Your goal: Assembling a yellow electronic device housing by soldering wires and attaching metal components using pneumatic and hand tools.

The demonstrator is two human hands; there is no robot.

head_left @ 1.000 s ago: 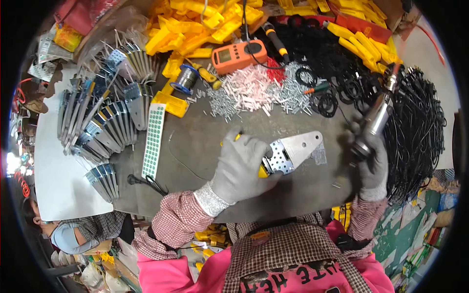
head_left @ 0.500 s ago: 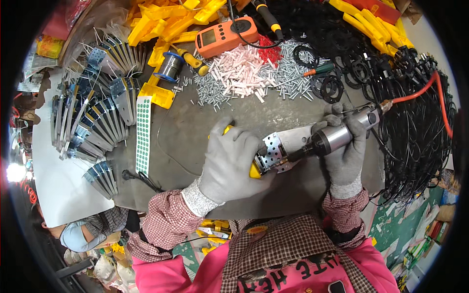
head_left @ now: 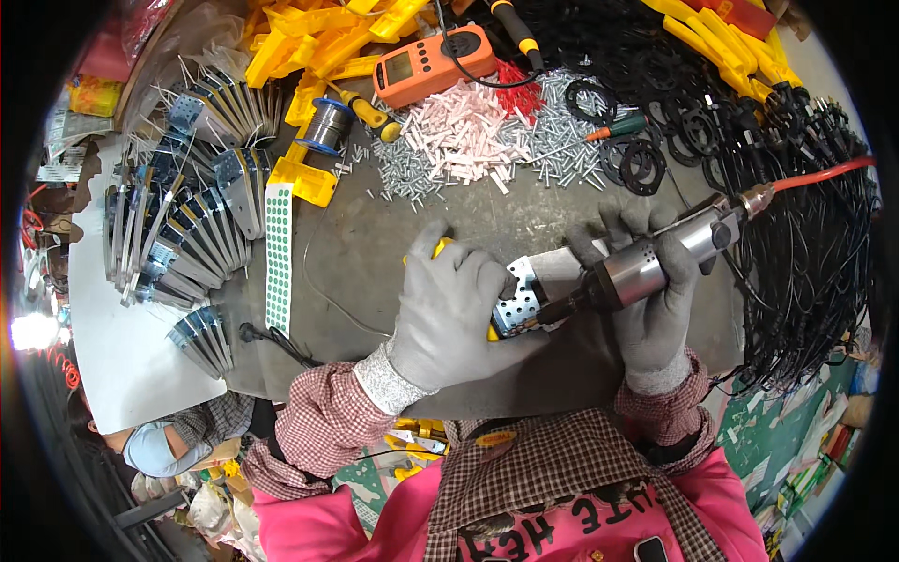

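My left hand (head_left: 449, 304), in a grey glove, is closed around a yellow handle (head_left: 442, 248) that shows at both sides of the palm. Joined to it are a perforated metal sleeve (head_left: 521, 296) and a flat metal plate (head_left: 556, 266), pointing right. My gloved right hand (head_left: 655, 314) grips a silver and black pneumatic screwdriver (head_left: 637, 275) from below, its fingers partly wrapped round the barrel. The driver's dark nose lies against the lower edge of the perforated sleeve. My left fingers and thumb hide most of the handle, and the exact tip contact cannot be seen.
Metal screws (head_left: 571, 155) and pale pink sleeves (head_left: 464, 136) lie beyond my hands, beside an orange meter (head_left: 435, 67) and a solder spool (head_left: 328, 125). Metal plate assemblies (head_left: 192, 239) stand left. Black cables (head_left: 796, 272) and the driver's orange hose (head_left: 824, 174) occupy the right.
The driver has turned slightly and its rear end has shifted right. Its arched hose now runs straighter and lower. My right fingers have loosened a little around the barrel; my left hand keeps its hold.
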